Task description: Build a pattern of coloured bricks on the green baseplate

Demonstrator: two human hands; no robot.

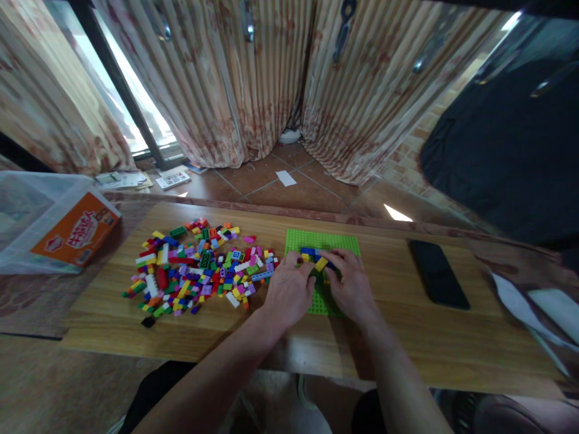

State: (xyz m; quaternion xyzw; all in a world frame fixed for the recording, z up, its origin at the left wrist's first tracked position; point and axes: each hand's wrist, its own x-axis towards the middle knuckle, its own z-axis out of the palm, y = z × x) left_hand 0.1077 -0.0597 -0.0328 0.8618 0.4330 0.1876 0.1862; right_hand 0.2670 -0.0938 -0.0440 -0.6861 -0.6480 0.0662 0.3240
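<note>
A green studded baseplate [323,239] lies on the wooden table, partly covered by both hands. On it stands a small build of blue bricks [309,251] with yellow ones beneath. My left hand [289,288] is closed at the left side of this build, its fingers curled; what they pinch is hidden. From the right, my right hand [351,284] reaches in with thumb and fingers closed around a yellow brick [321,263], tilted just above the plate. Whether that brick touches the build, I cannot tell. To the left spreads a pile of loose coloured bricks [205,280].
A clear plastic bin [43,181] with an orange label stands at the far left. The wooden table [389,337] also bears a black phone [438,274] on the right. Papers [520,301] lie at the right end. Curtains [217,90] hang behind.
</note>
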